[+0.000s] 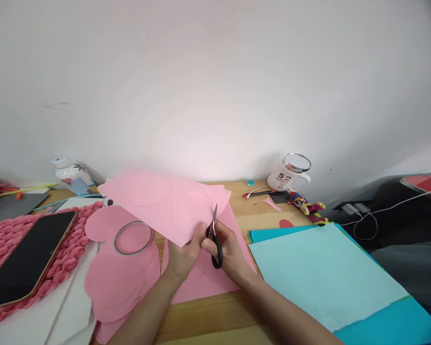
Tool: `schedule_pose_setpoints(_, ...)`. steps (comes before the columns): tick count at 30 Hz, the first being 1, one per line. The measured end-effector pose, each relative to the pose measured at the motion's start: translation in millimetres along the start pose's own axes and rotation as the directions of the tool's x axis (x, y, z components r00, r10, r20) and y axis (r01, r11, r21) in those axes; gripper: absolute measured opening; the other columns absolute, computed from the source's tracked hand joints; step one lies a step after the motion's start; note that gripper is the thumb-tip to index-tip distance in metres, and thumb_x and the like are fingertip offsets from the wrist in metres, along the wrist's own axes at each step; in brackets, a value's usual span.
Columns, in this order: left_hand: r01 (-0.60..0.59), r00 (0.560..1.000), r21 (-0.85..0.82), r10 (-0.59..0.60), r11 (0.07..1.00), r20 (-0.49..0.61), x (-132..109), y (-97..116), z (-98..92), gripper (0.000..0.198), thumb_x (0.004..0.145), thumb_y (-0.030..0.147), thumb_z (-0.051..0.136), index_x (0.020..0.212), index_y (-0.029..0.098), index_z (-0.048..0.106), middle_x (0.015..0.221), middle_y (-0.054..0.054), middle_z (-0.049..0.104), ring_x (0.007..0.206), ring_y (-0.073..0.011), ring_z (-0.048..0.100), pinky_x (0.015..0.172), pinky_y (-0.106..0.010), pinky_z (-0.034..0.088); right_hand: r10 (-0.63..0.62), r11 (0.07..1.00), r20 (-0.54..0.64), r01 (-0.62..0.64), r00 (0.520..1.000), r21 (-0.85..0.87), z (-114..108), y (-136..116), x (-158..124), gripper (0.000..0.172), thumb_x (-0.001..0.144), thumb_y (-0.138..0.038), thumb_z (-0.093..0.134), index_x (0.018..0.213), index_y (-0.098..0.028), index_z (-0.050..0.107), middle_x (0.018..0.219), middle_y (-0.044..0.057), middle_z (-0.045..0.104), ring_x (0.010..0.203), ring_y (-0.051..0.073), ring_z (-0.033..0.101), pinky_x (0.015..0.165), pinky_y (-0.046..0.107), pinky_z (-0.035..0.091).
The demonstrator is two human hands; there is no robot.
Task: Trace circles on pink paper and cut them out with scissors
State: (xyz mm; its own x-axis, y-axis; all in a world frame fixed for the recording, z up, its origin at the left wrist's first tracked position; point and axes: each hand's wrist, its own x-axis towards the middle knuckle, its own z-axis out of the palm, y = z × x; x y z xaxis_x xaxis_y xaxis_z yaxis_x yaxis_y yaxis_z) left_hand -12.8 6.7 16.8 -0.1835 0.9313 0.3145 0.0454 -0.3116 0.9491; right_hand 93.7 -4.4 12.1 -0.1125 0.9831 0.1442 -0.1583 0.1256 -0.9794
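Note:
A large sheet of pink paper (154, 201), marked with drawn circles, is held up above the table. My left hand (187, 254) pinches its lower edge near the corner. In my right hand (230, 247) is a pair of scissors (218, 254) with black handles; the blades point up and away, at the right edge of the raised sheet. Whether the blades bite into the paper I cannot tell. Beneath my hands another pink sheet (197, 285) lies flat on the wooden table. To the left rest several cut pink paper circles (118, 287) with a grey ring (117, 239) on top.
A phone (32, 254) lies on a quilted pink mat (68, 251) at left. Behind stands a leaning white bottle (73, 176). At right are light blue paper sheets (323, 268), a white mug (285, 175), a small doll (309, 207), a white cable (398, 203) and pink scraps (272, 204).

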Motion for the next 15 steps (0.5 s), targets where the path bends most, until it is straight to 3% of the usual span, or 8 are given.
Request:
schedule_pose_setpoints(10,-0.022,1.0,0.004,0.022,1.0,0.014,2.4,-0.1,-1.9,0.02,0.071,0.031,0.067,0.082,0.015,0.068,0.078,-0.005,0.07,0.072,-0.02,0.066,0.064,-0.028,0.056,0.012,0.998,0.005,-0.012,1.0,0.064,-0.1,1.4,0.9,0.034,0.064,-0.044,0.071,0.069,-0.019,0.049,0.059,-0.005,0.04,0.055,0.01,0.032,0.051,0.023,0.029)
schedule_pose_setpoints(15,0.0,0.999,0.015,-0.001,1.0,0.054,3.1,1.7,-3.6,0.022,0.071,0.035,0.066,0.058,0.017,0.062,0.049,0.0,0.059,0.057,-0.0181,0.063,0.053,-0.027,0.055,0.034,0.996,0.008,-0.035,0.999,0.078,-0.2,3.1,0.6,0.033,0.065,-0.044,0.07,0.072,-0.019,0.05,0.06,-0.004,0.042,0.055,0.01,0.034,0.052,0.024,0.03)
